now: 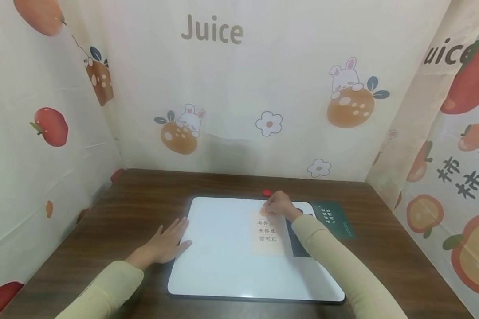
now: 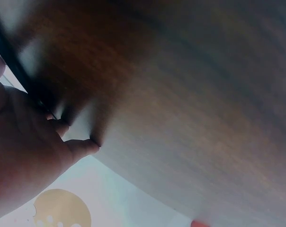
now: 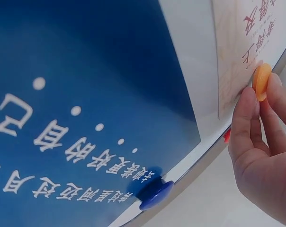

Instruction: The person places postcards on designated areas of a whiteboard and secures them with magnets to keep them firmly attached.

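My right hand (image 1: pixel 280 204) pinches a round orange magnet (image 3: pixel 262 80) between thumb and fingers at the top of a beige card (image 1: pixel 267 249) with printed characters. The card lies on a white magnetic board (image 1: pixel 219 252) with a dark rim. Beside it, partly behind my right forearm in the head view, is a dark blue card (image 3: pixel 86 56) with white writing. A blue magnet (image 3: pixel 157 194) sits at that card's top edge. My left hand (image 1: pixel 167 243), fingers extended, rests along the board's left edge, touching both rim and table.
Just beyond the board's far edge, a red magnet (image 1: pixel 267 192) lies on the brown wooden table (image 1: pixel 143 195). A green card (image 1: pixel 335 220) lies at the board's right side, partly beside it. Printed fabric curtains (image 1: pixel 231 88) enclose the table at the back and sides.
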Demonstrator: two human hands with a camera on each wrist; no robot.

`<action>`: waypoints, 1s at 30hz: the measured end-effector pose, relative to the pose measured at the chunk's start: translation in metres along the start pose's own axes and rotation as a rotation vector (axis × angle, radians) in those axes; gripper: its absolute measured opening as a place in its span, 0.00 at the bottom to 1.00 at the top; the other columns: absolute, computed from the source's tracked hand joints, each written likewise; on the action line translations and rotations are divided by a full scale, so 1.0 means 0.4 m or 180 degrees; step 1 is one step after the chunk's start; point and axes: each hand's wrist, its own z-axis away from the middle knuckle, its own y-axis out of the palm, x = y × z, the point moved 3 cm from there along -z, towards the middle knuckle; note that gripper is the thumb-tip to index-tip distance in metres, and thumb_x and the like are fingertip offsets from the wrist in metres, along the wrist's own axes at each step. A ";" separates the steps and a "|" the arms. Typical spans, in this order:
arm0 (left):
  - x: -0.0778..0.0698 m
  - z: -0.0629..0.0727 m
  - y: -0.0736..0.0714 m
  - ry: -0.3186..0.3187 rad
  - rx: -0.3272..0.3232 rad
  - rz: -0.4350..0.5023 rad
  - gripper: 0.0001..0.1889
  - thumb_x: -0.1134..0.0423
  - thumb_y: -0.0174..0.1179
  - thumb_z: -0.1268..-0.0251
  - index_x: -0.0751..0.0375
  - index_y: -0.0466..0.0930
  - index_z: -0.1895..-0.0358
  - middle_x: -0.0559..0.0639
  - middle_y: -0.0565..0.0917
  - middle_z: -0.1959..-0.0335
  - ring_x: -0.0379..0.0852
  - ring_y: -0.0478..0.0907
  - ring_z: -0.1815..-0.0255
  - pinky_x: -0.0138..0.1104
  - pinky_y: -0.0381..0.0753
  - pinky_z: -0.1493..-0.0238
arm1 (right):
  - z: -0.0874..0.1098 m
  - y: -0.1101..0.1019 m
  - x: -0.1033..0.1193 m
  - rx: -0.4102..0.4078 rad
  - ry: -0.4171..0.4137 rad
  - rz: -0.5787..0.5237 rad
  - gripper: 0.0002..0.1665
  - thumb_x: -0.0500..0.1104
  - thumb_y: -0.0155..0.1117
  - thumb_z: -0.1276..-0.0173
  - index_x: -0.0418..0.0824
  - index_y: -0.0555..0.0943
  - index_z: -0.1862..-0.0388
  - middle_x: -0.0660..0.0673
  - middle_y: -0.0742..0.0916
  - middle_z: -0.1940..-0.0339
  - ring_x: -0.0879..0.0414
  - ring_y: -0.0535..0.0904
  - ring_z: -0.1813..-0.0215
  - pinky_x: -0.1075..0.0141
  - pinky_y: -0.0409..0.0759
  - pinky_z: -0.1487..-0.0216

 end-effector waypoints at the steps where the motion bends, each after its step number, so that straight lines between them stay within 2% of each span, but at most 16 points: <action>1: 0.003 -0.001 0.003 0.0000 -0.0003 -0.0005 0.38 0.45 0.44 0.27 0.69 0.47 0.26 0.63 0.47 0.24 0.64 0.41 0.25 0.66 0.37 0.34 | 0.000 0.000 0.001 0.0006 -0.0011 0.0018 0.18 0.41 0.76 0.46 0.36 0.86 0.56 0.41 0.87 0.61 0.46 0.82 0.59 0.56 0.82 0.54; 9: 0.017 -0.005 0.012 0.0008 -0.0066 -0.0033 0.39 0.44 0.45 0.28 0.68 0.47 0.26 0.62 0.48 0.24 0.62 0.41 0.25 0.65 0.38 0.34 | -0.007 0.004 0.002 0.0058 -0.0083 0.0119 0.19 0.41 0.75 0.45 0.36 0.85 0.55 0.40 0.87 0.60 0.44 0.82 0.56 0.55 0.80 0.51; 15: 0.011 -0.001 0.008 0.0020 -0.0047 0.0004 0.39 0.43 0.44 0.27 0.68 0.47 0.26 0.63 0.47 0.24 0.63 0.41 0.25 0.65 0.37 0.34 | -0.015 0.009 0.003 0.0109 -0.0128 0.0165 0.18 0.41 0.74 0.45 0.35 0.85 0.55 0.38 0.87 0.58 0.42 0.81 0.52 0.53 0.79 0.50; 23: 0.005 0.002 0.005 -0.0004 -0.0016 -0.0012 0.39 0.42 0.43 0.28 0.67 0.46 0.25 0.63 0.47 0.24 0.63 0.40 0.25 0.65 0.36 0.34 | -0.012 0.013 0.001 0.0131 -0.0124 0.0204 0.19 0.42 0.74 0.44 0.36 0.85 0.54 0.40 0.87 0.58 0.44 0.81 0.54 0.54 0.80 0.50; 30: -0.014 0.007 -0.011 -0.0034 -0.0022 0.0004 0.38 0.46 0.46 0.27 0.69 0.48 0.26 0.65 0.48 0.25 0.65 0.42 0.26 0.66 0.38 0.34 | -0.012 0.012 0.000 0.0165 -0.0119 0.0177 0.21 0.41 0.73 0.43 0.36 0.84 0.51 0.39 0.86 0.55 0.43 0.81 0.53 0.54 0.80 0.50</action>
